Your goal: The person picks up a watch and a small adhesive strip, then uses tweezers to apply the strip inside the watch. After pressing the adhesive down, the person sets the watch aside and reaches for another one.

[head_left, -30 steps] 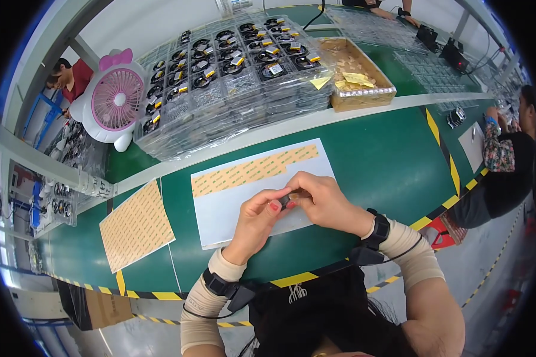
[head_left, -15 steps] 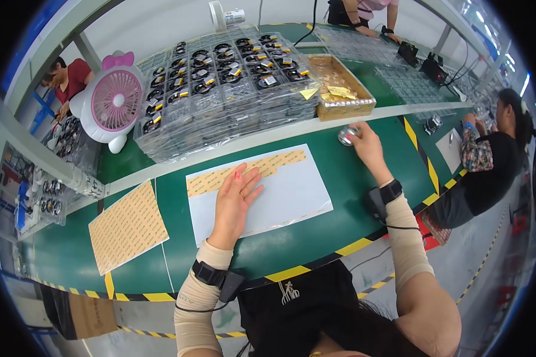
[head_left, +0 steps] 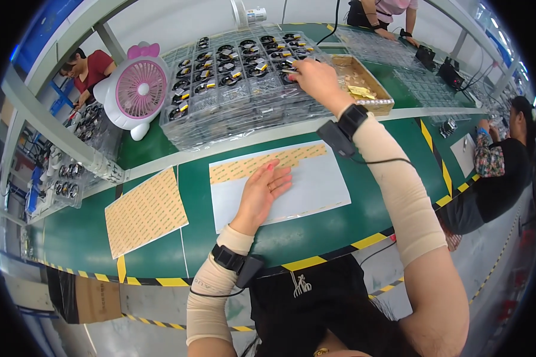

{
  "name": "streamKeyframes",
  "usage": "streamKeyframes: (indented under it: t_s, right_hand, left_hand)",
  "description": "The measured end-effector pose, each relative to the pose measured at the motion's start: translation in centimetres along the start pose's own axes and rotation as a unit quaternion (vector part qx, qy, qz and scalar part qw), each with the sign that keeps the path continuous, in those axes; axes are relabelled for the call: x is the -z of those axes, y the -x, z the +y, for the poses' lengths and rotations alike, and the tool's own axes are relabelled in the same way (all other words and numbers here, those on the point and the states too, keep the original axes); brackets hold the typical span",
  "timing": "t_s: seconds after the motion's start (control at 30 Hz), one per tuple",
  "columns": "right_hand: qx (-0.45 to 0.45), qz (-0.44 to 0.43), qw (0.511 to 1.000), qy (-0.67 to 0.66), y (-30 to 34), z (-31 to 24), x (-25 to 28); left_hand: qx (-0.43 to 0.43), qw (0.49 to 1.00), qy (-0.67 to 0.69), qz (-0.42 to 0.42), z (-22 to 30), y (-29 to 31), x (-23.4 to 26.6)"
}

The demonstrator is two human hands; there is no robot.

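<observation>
My left hand (head_left: pixel 262 193) rests palm partly up over a white sheet (head_left: pixel 309 185), its fingers loosely stretched out and holding nothing. A tan, printed strip (head_left: pixel 238 169) of adhesive-backed material runs along that sheet's far edge. Above the right end of the tray stack (head_left: pixel 238 116), my right hand (head_left: pixel 317 80) has its fingers closed in a pinch. A small round metallic part (head_left: pixel 290 71) shows edge-on at the fingertips, partly hidden by them. Black ring-shaped parts with yellow tabs (head_left: pixel 229 79) lie in the clear top tray's compartments.
Left of the white sheet lies another tan printed sheet (head_left: pixel 146 212). A white and pink fan (head_left: pixel 140 89) stands beside the trays. Right of them sits a cardboard box (head_left: pixel 384 108) with yellow scraps. Striped tape (head_left: pixel 307 263) edges the green table. Other people work around it.
My right hand has moved from the table, right of the white sheet, up and left to the tray stack with the round part. My left hand stays over the sheet; the view has shifted.
</observation>
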State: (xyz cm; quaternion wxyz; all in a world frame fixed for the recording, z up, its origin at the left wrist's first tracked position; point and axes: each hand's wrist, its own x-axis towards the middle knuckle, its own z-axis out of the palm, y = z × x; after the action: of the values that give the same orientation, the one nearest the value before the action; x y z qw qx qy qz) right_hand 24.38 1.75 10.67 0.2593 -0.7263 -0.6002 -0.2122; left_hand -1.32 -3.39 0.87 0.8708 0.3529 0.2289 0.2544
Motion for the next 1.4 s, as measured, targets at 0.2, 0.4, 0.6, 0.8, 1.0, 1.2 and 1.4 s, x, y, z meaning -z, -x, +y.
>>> streamKeyframes:
  t_s: [0.2,0.4,0.6,0.8,1.0,1.2,1.4]
  right_hand:
    - [-0.016,-0.112,0.991,0.067,-1.5,-1.7,0.6]
    - [-0.005,-0.097,0.99,0.105,-1.3,-2.8,0.8]
    - [-0.018,-0.069,0.994,0.08,-1.2,-2.8,1.0]
    - [0.005,-0.087,0.991,0.097,-1.0,-2.9,0.6]
    - [-0.001,-0.076,0.993,0.086,-0.9,-1.8,0.1]
    - [-0.018,0.026,0.977,-0.211,5.1,-7.7,6.5]
    - [-0.081,-0.242,0.879,-0.403,13.0,-9.4,5.8]
  left_hand:
    - [0.007,1.0,-0.011,0.0,0.3,0.3,-0.3]
    - [0.002,1.0,-0.021,-0.015,0.5,0.0,0.0]
    - [-0.004,0.999,-0.011,-0.029,0.1,-0.2,0.0]
    - [0.002,1.0,0.004,-0.031,0.1,0.0,0.1]
    - [-0.002,0.999,-0.001,-0.041,0.2,-0.1,-0.6]
    - [-0.122,0.989,0.076,-0.041,0.5,0.7,-1.6]
    - [-0.089,0.987,0.04,-0.131,0.6,0.4,-1.0]
